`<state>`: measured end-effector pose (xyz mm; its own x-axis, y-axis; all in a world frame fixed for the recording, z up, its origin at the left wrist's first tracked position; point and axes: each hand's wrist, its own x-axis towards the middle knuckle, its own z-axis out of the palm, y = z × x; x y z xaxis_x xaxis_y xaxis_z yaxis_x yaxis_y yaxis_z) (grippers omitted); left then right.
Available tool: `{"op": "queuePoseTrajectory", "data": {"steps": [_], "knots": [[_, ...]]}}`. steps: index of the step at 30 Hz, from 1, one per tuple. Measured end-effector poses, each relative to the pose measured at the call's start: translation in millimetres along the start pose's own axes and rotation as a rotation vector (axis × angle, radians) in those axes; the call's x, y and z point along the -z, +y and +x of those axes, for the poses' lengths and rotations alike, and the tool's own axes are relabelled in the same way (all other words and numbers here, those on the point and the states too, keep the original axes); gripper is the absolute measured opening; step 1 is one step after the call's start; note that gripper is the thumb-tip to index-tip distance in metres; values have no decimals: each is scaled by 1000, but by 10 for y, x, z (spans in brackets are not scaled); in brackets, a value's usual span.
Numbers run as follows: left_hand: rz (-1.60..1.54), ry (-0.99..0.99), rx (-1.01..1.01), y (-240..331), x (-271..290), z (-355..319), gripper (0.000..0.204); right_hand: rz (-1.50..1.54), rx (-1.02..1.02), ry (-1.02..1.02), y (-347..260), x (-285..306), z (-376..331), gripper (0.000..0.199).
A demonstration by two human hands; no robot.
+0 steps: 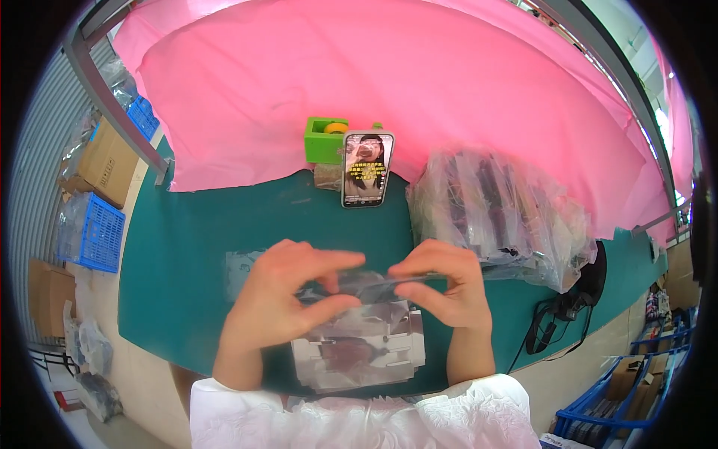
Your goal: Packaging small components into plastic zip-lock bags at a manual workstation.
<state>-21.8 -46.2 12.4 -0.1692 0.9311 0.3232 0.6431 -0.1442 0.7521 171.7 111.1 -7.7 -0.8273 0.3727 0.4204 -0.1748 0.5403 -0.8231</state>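
Note:
In front of my chest, both hands are raised over the table with a thin clear plastic bag (363, 284) stretched between them, seen nearly edge-on. Something dark shows through it, too blurred to name. My right hand (449, 288) pinches its right end between thumb and fingers. At the left end, the bent fingers of my left hand (280, 295) hold the bag, while index finger and thumb stand apart. Directly below lies a stack of flat silvery-grey slotted pieces (374, 355), with clear plastic and a dark reddish patch on top.
A phone (366, 170) leans upright before a green tape dispenser (321, 142). Filled clear bags (493, 213) are heaped at the back right, near a black cable (538, 325). Another clear plastic piece (243, 271) lies left on the green table (179, 299). Pink cloth (299, 75) hangs behind.

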Motion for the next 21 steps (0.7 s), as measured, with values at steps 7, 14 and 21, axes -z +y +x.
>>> {"op": "queuePoseTrajectory", "data": {"steps": [7,14,21], "knots": [[-344,163,113,-50,37,7,52,137,-197,4,54,82,-48,33],[-130,51,8,33,-121,5,42,40,-66,-138,-57,-120,52,33],[397,293,-231,73,-296,20,46,527,-208,45,26,-273,-1,22]]}}
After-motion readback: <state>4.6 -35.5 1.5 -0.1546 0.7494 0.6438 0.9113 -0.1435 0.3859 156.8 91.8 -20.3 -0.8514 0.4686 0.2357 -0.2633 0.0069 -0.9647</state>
